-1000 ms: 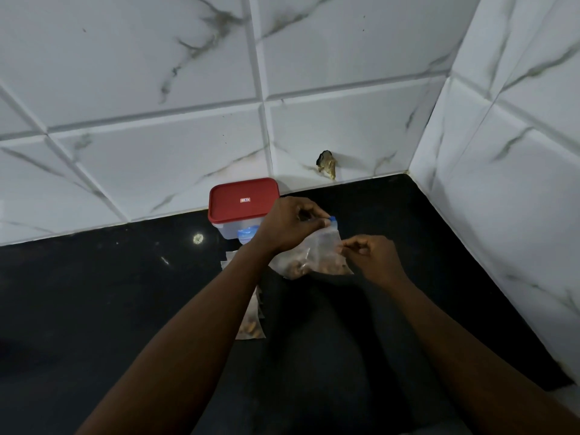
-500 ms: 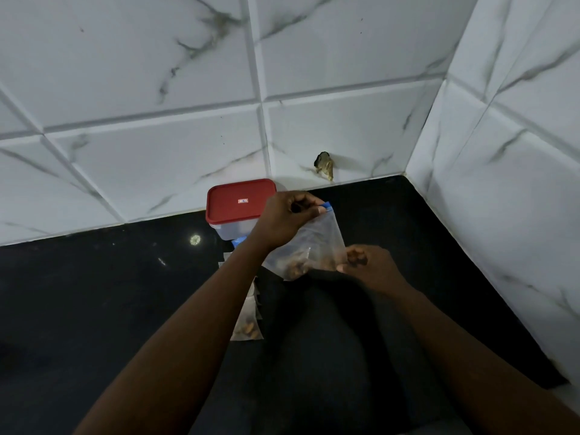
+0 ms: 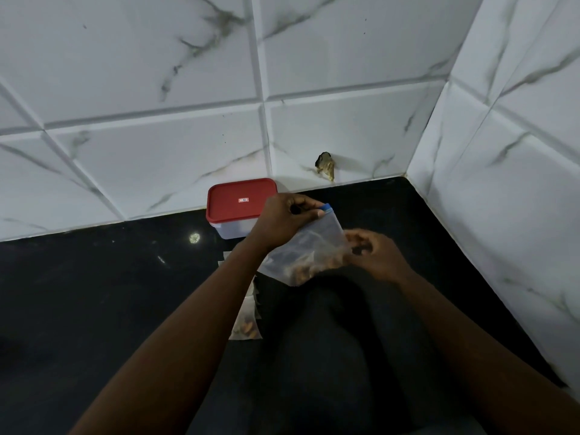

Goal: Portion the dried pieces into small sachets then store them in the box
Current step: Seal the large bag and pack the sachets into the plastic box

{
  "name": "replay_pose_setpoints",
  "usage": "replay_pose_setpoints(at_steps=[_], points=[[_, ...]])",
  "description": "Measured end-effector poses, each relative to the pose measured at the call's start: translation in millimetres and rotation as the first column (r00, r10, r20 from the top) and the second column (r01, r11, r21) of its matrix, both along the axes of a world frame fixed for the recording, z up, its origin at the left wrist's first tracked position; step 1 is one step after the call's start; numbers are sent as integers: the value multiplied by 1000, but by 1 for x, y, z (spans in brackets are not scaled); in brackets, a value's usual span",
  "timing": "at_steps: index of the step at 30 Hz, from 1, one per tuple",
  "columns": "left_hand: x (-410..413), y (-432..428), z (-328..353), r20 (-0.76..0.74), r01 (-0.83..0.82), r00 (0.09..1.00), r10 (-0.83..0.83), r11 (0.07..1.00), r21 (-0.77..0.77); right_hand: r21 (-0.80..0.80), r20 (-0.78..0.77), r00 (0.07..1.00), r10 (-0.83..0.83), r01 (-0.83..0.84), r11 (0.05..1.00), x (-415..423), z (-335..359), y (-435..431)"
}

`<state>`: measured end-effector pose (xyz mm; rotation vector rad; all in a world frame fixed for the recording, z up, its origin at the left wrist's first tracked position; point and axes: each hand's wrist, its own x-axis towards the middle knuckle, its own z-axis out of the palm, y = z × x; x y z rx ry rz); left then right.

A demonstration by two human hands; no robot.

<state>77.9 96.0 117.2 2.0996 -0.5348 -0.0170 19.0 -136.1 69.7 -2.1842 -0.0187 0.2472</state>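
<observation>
A clear zip bag (image 3: pixel 310 252) with a blue seal strip hangs over the black counter, brown dried pieces gathered at its bottom. My left hand (image 3: pixel 284 221) pinches the bag's top edge by the blue strip. My right hand (image 3: pixel 375 255) has its fingers curled against the bag's lower right side; what they hold is hidden. A white box with a red lid (image 3: pixel 240 202) stands shut against the wall, just behind my left hand. A small filled sachet (image 3: pixel 246 328) lies on the counter under my left forearm, with more sachets partly hidden above it.
The black counter (image 3: pixel 94 309) ends in a corner of white marble tiles, with the right wall (image 3: pixel 502 215) close to my right arm. A small brown thing (image 3: pixel 326 166) sticks out of the back wall near the corner.
My left hand has lifted the bag's top slightly and tilted it. My right hand moved from the bag's mouth down to its lower right side.
</observation>
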Motion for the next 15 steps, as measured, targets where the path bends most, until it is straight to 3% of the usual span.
replay_pose_setpoints(at_steps=[3,7,10,13,15], points=[[-2,1,-2,-24,62,998,-60,993,100,183,178,983,-48,15,983,8,19,10],[0,24,-9,-197,116,979,-53,940,322,156,251,962,-106,68,985,20,25,10],[0,44,-11,-236,144,971,-28,858,493,113,237,958,-162,139,984,27,18,3],[0,55,-13,-167,97,986,-15,863,496,76,220,954,-202,190,979,29,19,-4],[0,58,-11,-110,57,994,-8,890,452,31,231,966,-112,108,994,29,22,-7]])
